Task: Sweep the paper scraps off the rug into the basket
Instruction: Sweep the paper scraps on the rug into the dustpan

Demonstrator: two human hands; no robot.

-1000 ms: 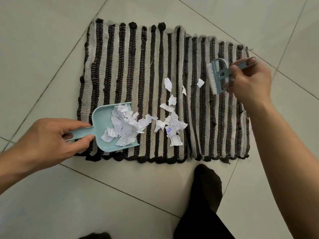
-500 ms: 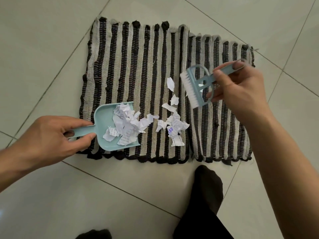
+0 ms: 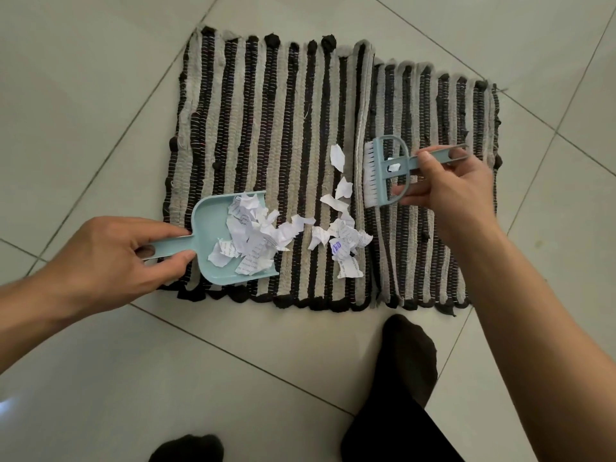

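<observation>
A black-and-cream striped rug [image 3: 266, 128] lies on the tiled floor. My left hand [image 3: 110, 261] grips the handle of a light blue dustpan [image 3: 213, 235] resting on the rug's near left part, with several white paper scraps [image 3: 250, 235] piled in it. More scraps [image 3: 343, 241] lie loose on the rug just right of the pan's mouth. My right hand [image 3: 450, 188] holds a light blue hand brush [image 3: 383, 171], bristles pointing left at a fold in the rug, right beside the loose scraps. No basket is in view.
Pale tiled floor [image 3: 100, 78] surrounds the rug. My leg in a black sock [image 3: 406, 358] stands just below the rug's near edge, and another dark sock tip [image 3: 186, 448] shows at the bottom.
My right hand swept the brush leftward from the rug's right side toward the scraps, then drew it slightly back right. The small scrap on the right stripes is now hidden behind the brush. The dustpan stayed put.
</observation>
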